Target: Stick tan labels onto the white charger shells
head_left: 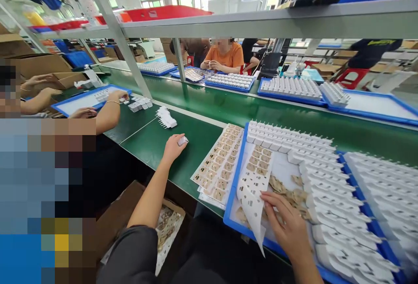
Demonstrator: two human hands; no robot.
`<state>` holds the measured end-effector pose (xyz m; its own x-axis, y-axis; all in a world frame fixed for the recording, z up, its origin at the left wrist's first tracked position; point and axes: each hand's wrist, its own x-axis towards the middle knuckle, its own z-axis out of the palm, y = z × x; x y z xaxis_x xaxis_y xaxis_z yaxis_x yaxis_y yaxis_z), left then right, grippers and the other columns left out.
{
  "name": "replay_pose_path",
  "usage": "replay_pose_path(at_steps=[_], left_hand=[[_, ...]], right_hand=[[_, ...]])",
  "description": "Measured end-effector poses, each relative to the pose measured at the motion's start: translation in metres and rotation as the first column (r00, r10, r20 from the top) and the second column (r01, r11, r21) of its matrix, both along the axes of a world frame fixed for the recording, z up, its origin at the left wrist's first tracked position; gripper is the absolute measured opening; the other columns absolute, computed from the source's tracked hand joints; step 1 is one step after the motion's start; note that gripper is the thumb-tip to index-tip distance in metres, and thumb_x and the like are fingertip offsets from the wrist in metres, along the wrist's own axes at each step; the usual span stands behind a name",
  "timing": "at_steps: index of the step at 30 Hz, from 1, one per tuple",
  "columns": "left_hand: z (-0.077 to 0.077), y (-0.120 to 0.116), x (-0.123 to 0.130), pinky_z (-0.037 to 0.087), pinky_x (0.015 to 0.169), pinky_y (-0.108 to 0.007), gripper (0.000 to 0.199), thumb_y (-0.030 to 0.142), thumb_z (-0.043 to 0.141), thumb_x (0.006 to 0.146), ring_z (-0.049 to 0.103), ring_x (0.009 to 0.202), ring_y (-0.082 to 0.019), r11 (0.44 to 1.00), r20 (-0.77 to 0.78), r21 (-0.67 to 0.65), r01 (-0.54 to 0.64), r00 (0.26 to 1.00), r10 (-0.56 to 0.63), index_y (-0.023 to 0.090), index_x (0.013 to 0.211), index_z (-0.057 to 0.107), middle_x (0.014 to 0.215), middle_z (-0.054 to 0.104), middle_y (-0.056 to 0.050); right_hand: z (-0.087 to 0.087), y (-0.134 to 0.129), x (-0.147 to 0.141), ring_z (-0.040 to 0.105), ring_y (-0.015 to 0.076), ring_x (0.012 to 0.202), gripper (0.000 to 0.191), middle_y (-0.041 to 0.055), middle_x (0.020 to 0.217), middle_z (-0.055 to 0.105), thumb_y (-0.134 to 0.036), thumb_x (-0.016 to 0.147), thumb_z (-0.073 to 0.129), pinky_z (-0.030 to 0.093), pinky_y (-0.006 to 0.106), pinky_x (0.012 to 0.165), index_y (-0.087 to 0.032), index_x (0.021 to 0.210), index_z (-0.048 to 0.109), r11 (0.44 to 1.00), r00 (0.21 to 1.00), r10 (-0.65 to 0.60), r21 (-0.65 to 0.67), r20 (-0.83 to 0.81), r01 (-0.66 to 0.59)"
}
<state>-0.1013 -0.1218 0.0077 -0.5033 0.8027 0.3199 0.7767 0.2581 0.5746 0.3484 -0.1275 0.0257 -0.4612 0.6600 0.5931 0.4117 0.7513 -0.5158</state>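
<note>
Left hand (173, 149) grips a small white part (182, 141) between thumb and fingers above the green surface (204, 138), near a cluster of loose white pieces (166, 117). Right hand (287, 221) has its fingertips at the edge of a curled, perforated sheet (248, 194) in the blue tray (235, 179); cannot tell whether they pinch it. Brown pads (284, 190) lie beside that sheet, with rows of white housings (329, 188) along the tray's far and right sides.

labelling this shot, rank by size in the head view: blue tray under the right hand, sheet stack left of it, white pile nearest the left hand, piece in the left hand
1. Blue tray
2. Sheet stack
3. White pile
4. White piece, partly hidden by the left hand
</note>
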Motion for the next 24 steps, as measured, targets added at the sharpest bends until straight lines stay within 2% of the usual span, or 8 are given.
replay_pose_path(at_steps=[4,8,11,16,18,20,22,24], left_hand=[[0.002,0.034,-0.034,0.046,0.103,-0.043,0.041,0.024,0.063,0.079,0.059,0.112,-0.03,0.998,-0.061,-0.032,-0.055,0.997,0.053,0.013,0.117,0.068,0.119,0.066,-0.013],[0.01,0.061,-0.059,0.044,0.099,-0.048,0.03,0.024,0.065,0.077,0.058,0.108,-0.033,0.993,-0.113,0.064,-0.1,0.988,0.107,0.01,0.103,0.07,0.107,0.067,-0.016],[0.008,0.065,-0.066,0.041,0.1,-0.052,0.028,0.037,0.066,0.081,0.052,0.113,-0.033,0.974,-0.122,0.2,-0.11,0.983,0.136,0.011,0.09,0.067,0.102,0.065,-0.015],[0.005,0.056,-0.069,0.028,0.109,-0.061,0.059,0.071,0.065,0.074,0.043,0.123,-0.034,0.932,-0.06,0.339,-0.127,0.986,0.156,0.013,0.086,0.065,0.103,0.059,-0.008],[0.009,0.053,-0.06,0.028,0.11,-0.059,0.064,0.076,0.064,0.071,0.045,0.123,-0.034,0.928,-0.045,0.369,-0.061,0.996,0.083,0.014,0.089,0.066,0.104,0.06,-0.007],[0.016,0.048,-0.036,0.038,0.106,-0.054,0.061,0.074,0.064,0.074,0.054,0.114,-0.031,0.925,-0.037,0.374,0.069,0.998,-0.059,0.017,0.094,0.068,0.102,0.065,-0.005],[0.022,0.038,0.002,0.05,0.093,-0.046,0.054,0.068,0.062,0.08,0.063,0.096,-0.026,0.925,-0.026,0.319,0.205,0.978,-0.208,0.019,0.102,0.069,0.096,0.07,-0.004],[0.026,0.025,0.051,0.055,0.077,-0.036,0.046,0.06,0.06,0.086,0.067,0.084,-0.021,0.921,0.001,0.22,0.321,0.944,-0.329,0.02,0.106,0.071,0.092,0.074,-0.002]], right_hand=[[-0.003,0.002,0.0,0.071,0.0263,0.101,0.02,0.0072,0.11,0.072,-0.024,0.093,0.055,0.06,0.043,0.087,-0.026,0.109,0.067,1.0,1.0,-0.013,0.015,0.002,0.013],[-0.004,0.003,0.0,0.071,0.0268,0.1,0.019,0.0073,0.109,0.072,-0.025,0.093,0.055,0.061,0.043,0.085,-0.026,0.107,0.068,0.999,0.999,-0.039,0.01,0.006,0.039],[0.0,0.001,-0.003,0.071,0.0253,0.098,0.02,0.0084,0.107,0.071,-0.022,0.093,0.055,0.062,0.04,0.083,-0.025,0.106,0.069,0.999,0.999,-0.036,0.018,0.008,0.036],[0.011,-0.006,-0.012,0.07,0.0215,0.091,0.025,0.0099,0.112,0.065,-0.014,0.09,0.053,0.062,0.037,0.076,-0.026,0.102,0.072,0.999,0.999,-0.037,-0.032,-0.011,0.037],[0.012,-0.008,-0.013,0.069,0.0221,0.094,0.026,0.0103,0.115,0.064,-0.013,0.089,0.052,0.062,0.039,0.08,-0.025,0.099,0.072,0.995,0.999,-0.039,-0.087,-0.011,0.038],[0.012,-0.009,-0.012,0.068,0.0236,0.102,0.025,0.0101,0.116,0.065,-0.012,0.089,0.05,0.059,0.042,0.088,-0.024,0.098,0.07,0.988,0.998,-0.042,-0.153,-0.038,0.036],[0.01,-0.01,-0.008,0.065,0.0245,0.111,0.021,0.0098,0.119,0.066,-0.014,0.09,0.05,0.055,0.045,0.096,-0.024,0.1,0.066,0.972,0.994,-0.052,-0.232,-0.092,0.029],[0.008,-0.009,-0.004,0.061,0.0249,0.119,0.016,0.0105,0.125,0.065,-0.019,0.09,0.055,0.052,0.045,0.1,-0.024,0.103,0.063,0.948,0.981,-0.065,-0.317,-0.185,0.003]])
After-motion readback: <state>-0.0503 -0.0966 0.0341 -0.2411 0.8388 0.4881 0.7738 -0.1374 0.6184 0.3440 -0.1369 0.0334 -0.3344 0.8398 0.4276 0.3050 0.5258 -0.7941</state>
